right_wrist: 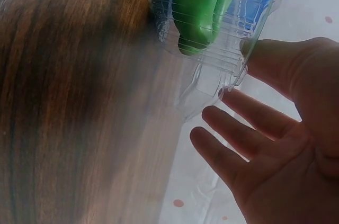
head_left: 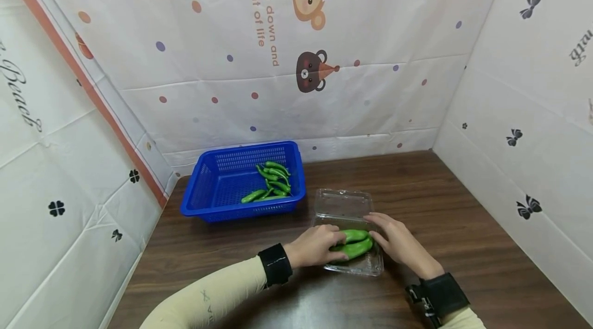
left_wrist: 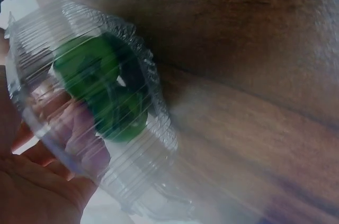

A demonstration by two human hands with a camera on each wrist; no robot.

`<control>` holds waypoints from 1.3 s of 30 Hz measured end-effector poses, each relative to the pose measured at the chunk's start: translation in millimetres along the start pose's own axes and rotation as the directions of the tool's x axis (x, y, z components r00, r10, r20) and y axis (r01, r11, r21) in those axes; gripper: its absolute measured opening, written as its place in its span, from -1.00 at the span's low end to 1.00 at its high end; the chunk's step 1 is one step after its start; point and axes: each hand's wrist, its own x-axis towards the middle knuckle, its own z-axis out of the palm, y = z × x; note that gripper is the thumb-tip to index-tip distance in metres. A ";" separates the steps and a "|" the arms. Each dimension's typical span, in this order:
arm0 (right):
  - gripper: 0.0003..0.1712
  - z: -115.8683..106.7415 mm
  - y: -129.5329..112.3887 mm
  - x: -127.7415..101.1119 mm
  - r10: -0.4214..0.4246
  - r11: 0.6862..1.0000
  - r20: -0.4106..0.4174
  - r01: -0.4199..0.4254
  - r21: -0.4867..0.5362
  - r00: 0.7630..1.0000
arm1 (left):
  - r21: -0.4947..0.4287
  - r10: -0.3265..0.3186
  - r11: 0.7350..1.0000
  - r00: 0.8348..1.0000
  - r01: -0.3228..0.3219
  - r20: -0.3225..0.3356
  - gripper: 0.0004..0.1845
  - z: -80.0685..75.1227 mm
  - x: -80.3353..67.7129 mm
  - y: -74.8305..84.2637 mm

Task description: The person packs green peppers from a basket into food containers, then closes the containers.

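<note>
On the bench [head_left: 463, 226] in front of the blue basket [head_left: 208, 185], a thin, light, crushable clear clamshell [head_left: 366, 266] of green peppers [head_left: 354, 246], left hand [head_left: 315, 245] and right hand [head_left: 399, 239] flat-fingered at either side, seemingly best held by the rims.

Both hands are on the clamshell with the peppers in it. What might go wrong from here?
1. The peppers sit heaped in the clamshell; closing the lid may pinch one at the rim.
2. The left hand rests on the peppers, so its fingers may get caught under the lid.
3. The right hand touches only the edge with straight fingers; the light box may slide on the table.
</note>
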 end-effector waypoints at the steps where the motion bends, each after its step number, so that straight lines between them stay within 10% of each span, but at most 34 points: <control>1: -0.54 0.1 0.5 -0.2 0.002 1.000 -0.004 -0.002 0.002 1.000 | -0.002 0.000 1.000 1.000 0.000 -0.008 -0.72 -1.8 -0.1 -0.7; 18: -0.51 -1.1 2.0 0.7 -0.006 1.000 -0.055 0.007 0.024 0.998 | 0.001 -0.127 0.991 0.961 0.132 -0.244 -0.85 -92.8 -12.6 -52.7; 39: -0.51 1.5 3.0 0.6 0.009 1.000 -0.058 -0.008 0.021 0.998 | 0.049 -0.452 0.887 0.885 0.459 -0.109 -0.77 -126.0 -58.6 -139.1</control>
